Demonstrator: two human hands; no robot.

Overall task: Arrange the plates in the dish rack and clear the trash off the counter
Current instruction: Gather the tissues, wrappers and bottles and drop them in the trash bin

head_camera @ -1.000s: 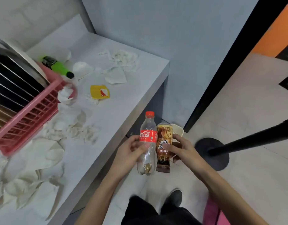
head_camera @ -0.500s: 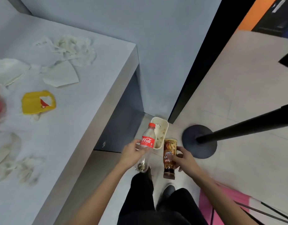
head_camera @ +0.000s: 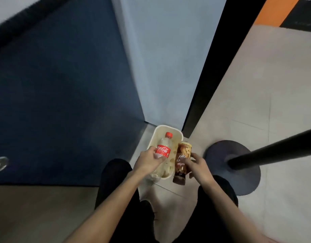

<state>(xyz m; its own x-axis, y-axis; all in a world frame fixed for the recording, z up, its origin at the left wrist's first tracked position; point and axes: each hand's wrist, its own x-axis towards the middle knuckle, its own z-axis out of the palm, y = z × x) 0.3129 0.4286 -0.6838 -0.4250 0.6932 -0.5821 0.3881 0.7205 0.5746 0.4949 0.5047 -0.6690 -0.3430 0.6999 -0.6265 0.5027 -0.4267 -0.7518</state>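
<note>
Gripping a cola bottle [head_camera: 163,148] in the left hand [head_camera: 147,162], fingers curled round its label, over a white bin [head_camera: 168,127] on the floor. Clutching a brown bottle [head_camera: 181,160] in the right hand [head_camera: 198,166], just beside the cola bottle, by the bin's right rim

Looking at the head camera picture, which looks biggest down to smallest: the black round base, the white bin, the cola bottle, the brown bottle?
1. black round base
2. white bin
3. cola bottle and brown bottle: look alike, unranked; both are held nearer the camera.
</note>
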